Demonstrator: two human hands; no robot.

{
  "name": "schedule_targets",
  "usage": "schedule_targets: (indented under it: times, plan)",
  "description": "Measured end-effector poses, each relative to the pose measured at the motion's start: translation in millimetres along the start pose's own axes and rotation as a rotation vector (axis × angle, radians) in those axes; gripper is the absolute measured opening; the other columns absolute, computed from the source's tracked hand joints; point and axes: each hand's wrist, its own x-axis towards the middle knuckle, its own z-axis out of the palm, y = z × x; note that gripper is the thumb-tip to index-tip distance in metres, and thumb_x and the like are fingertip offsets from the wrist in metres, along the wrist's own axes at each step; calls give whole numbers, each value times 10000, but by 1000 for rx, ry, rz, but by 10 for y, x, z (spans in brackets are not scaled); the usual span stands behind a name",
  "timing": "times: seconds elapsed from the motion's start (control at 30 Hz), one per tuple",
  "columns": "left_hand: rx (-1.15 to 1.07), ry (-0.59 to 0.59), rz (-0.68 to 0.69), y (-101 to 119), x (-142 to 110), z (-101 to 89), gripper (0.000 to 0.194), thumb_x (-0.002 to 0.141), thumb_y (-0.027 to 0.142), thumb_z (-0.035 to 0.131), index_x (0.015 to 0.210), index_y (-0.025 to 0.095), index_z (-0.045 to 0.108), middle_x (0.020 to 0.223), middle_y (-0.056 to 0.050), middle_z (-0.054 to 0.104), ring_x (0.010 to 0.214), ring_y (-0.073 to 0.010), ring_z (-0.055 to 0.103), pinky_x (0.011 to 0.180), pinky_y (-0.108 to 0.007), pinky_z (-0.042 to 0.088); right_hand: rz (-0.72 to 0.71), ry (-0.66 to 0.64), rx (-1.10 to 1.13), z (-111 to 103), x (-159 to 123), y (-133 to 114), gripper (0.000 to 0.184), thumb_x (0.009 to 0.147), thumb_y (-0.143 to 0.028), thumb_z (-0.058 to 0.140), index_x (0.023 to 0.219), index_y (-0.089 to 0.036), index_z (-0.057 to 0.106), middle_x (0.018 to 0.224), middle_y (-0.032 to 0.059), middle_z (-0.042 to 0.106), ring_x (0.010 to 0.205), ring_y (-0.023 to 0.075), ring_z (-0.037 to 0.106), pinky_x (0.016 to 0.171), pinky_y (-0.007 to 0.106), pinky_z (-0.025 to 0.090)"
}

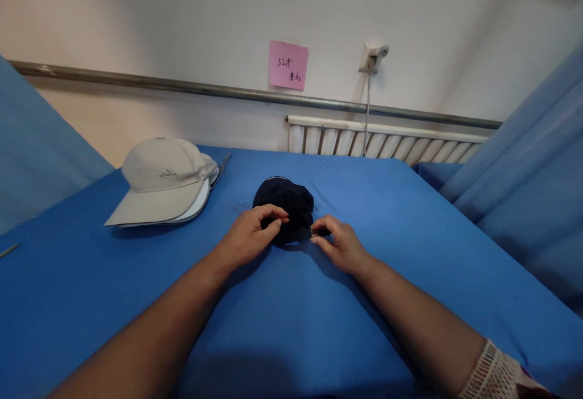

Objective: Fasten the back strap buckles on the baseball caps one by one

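Note:
A black cap [286,197] lies in the middle of the blue-covered table [282,326], its strap side towards me. My left hand [255,229] is at the cap's near left edge, thumb and fingers pinched together on it. At the near right side my right hand [339,244] pinches the cap's back strap [313,232] by a small light-coloured buckle. Part of the strap is hidden behind my right fingers. To the left, a stack of caps rests on the table, with a beige cap [159,171] on top and a paler brim showing under it.
Along the wall behind the table run a metal rail [191,86] and a white radiator [346,138]. A pink note [288,65] and a socket with a plugged-in cord [372,57] are on the wall. Blue curtains [523,162] hang at both sides. A thin stick [9,250] lies at far left.

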Motion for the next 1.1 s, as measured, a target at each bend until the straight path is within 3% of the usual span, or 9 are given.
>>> schedule_targets:
  times: [0.17, 0.27, 0.57, 1.1]
  plan:
    - [148, -134, 133, -32, -33, 103, 250, 848, 280, 566, 1058, 230, 691, 1086, -46, 704, 1044, -228, 616, 946, -376, 452, -32, -4, -1, -13, 1, -1, 137, 873, -197, 592, 1006, -216, 566, 926, 35, 641, 843, 173, 612, 765, 313, 493]
    - [204, -173, 174, -50, -40, 204, 209, 852, 285, 572, 1018, 234, 688, 1015, -33, 703, 1007, -219, 606, 949, -388, 427, -43, -22, -11, -12, 5, -4, 127, 877, -196, 594, 999, -215, 564, 927, 37, 638, 845, 173, 609, 764, 314, 491]
    - [141, -130, 88, 43, -12, 216, 173, 828, 328, 579, 765, 209, 687, 770, -7, 672, 779, -179, 596, 797, -330, 436, -71, -98, -50, -16, 15, -76, 98, 893, -203, 583, 989, -212, 565, 944, 44, 640, 874, 183, 602, 813, 349, 462]
    - [101, -67, 45, 15, -23, 283, 160, 791, 340, 613, 716, 208, 662, 741, -14, 666, 742, -181, 580, 745, -331, 435, -63, -103, -85, -9, 30, -110, 108, 891, -184, 591, 988, -208, 550, 952, 47, 641, 878, 187, 598, 831, 365, 439]
